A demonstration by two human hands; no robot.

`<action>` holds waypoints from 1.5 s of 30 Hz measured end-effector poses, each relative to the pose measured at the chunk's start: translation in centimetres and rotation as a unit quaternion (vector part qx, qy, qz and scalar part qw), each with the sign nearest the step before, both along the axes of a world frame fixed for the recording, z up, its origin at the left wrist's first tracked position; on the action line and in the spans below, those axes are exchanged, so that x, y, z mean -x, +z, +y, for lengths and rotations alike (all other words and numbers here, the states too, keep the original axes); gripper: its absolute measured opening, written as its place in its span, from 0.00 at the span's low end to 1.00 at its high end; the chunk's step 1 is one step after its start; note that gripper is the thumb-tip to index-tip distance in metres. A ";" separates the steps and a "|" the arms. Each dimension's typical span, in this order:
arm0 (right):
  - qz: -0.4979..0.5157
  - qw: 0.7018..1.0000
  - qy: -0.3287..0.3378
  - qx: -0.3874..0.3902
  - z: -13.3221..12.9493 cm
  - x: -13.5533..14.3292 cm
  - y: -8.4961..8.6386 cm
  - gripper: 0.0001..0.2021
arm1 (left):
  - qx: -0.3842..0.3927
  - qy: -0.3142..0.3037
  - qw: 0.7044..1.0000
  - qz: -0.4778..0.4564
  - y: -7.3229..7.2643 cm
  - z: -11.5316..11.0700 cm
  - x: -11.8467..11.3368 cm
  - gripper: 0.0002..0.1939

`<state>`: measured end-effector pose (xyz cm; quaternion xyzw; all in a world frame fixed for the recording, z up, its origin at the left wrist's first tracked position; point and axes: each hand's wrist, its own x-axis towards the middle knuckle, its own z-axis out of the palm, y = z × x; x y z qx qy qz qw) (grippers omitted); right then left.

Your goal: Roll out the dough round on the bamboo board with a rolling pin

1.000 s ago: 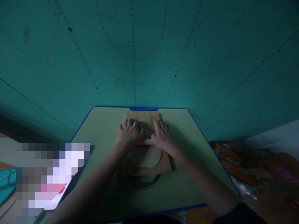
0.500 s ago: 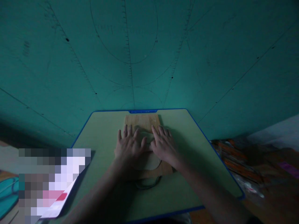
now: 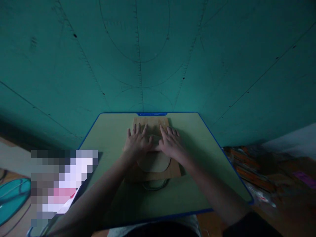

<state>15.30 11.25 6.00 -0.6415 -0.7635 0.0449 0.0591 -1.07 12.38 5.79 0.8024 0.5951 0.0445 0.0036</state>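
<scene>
A pale, flat, rounded sheet of dough [image 3: 154, 163] lies on a wooden cutting board [image 3: 170, 172]. Both hands rest across its far part, palms down. My left hand [image 3: 137, 143] has its fingers stretched forward and spread, thumb toward the middle. My right hand [image 3: 170, 141] lies opposite, fingers also extended, index finger pointing to the board's far end. A short stretch of a pale rod, looking like a rolling pin [image 3: 155, 148], shows between the hands; its ends are hidden under the palms. The dough's far edge is partly covered.
The board lies on a pale green table [image 3: 106, 138] with a blue rim. A dark loop [image 3: 155, 188] sits at the board's near end. Behind stands a green wall [image 3: 153, 75]. A blurred-out object [image 3: 66, 184] is at left, a turquoise round item [image 3: 14, 199] beyond, cardboard [image 3: 278, 171] at right.
Both hands have slid slightly forward over the board, away from me, with the rod, and more of the dough's near part shows. The camera view has shifted a little.
</scene>
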 end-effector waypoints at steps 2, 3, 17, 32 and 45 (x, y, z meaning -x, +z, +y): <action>0.002 1.000 0.007 -0.004 0.0 0.0 0.0 0.32 | -0.005 0.008 1.000 0.003 0.0 0.0 0.0 0.32; 0.003 1.000 0.010 -0.008 0.0 0.0 0.0 0.32 | -0.008 0.015 1.000 0.007 -0.1 0.0 0.0 0.32; -0.010 1.000 0.005 0.014 0.6 0.0 0.0 0.32 | 0.036 0.027 0.998 0.033 -0.2 0.7 -0.1 0.35; 0.003 0.999 0.002 0.047 0.0 0.0 0.3 0.32 | 0.015 0.014 0.999 0.027 -1.4 0.6 0.4 0.35; 0.001 1.000 0.010 -0.003 -0.4 0.1 -0.3 0.33 | 0.029 -0.001 0.999 0.046 -0.3 0.1 0.2 0.35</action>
